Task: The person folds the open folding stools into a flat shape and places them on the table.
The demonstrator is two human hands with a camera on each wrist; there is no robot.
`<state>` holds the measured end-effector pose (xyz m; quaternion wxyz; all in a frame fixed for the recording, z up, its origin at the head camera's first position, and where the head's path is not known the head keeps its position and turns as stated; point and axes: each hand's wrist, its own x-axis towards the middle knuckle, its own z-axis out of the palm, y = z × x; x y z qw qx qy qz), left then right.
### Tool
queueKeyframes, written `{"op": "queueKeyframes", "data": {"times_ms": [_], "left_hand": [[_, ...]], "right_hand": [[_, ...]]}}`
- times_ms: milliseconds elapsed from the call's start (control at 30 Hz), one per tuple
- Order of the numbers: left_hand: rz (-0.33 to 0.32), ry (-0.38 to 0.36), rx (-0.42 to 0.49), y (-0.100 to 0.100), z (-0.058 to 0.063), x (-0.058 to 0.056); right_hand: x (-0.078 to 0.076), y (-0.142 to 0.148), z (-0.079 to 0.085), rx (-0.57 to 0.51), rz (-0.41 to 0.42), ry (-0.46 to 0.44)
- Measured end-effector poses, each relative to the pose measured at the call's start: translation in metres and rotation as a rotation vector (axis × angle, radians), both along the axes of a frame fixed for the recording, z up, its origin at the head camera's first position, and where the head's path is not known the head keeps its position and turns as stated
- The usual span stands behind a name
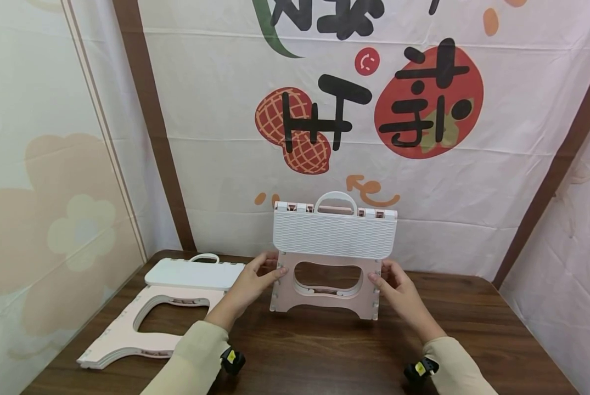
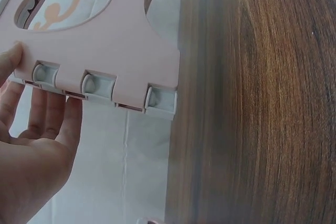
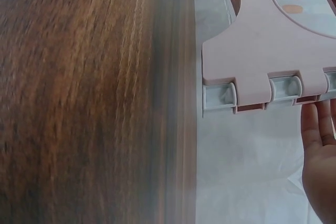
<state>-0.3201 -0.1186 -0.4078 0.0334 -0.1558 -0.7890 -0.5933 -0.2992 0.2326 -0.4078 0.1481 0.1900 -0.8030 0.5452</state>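
Observation:
A folding step stool (image 1: 333,230), with a white woven-textured top, a carry handle and pink legs, is held upright in front of me in the head view. My left hand (image 1: 260,277) grips its left side edge, thumb on the front face. On the opposite edge my right hand (image 1: 395,282) holds it the same way, fingers behind. The left wrist view shows the pink leg panel (image 2: 105,51) with grey hinges along its edge beside my fingers. In the right wrist view my right fingers (image 3: 311,124) lie behind the hinged edge.
A second, larger folding stool (image 1: 122,323), pink and white, lies folded flat on the left of the brown wooden table (image 1: 324,356). A printed cloth (image 1: 215,137) hangs behind the table, with more cloth at both sides.

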Motion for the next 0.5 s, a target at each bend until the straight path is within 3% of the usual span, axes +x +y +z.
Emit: {"op": "queueKeyframes", "data": {"times_ms": [200, 500], "left_hand": [[0.005, -0.002, 0.006, 0.0, -0.001, -0.001], [0.02, -0.012, 0.018, 0.001, -0.001, 0.001]], "right_hand": [[-0.014, 0.007, -0.015, -0.003, -0.005, 0.003], [-0.013, 0.009, -0.015, 0.007, -0.012, -0.004]]}}
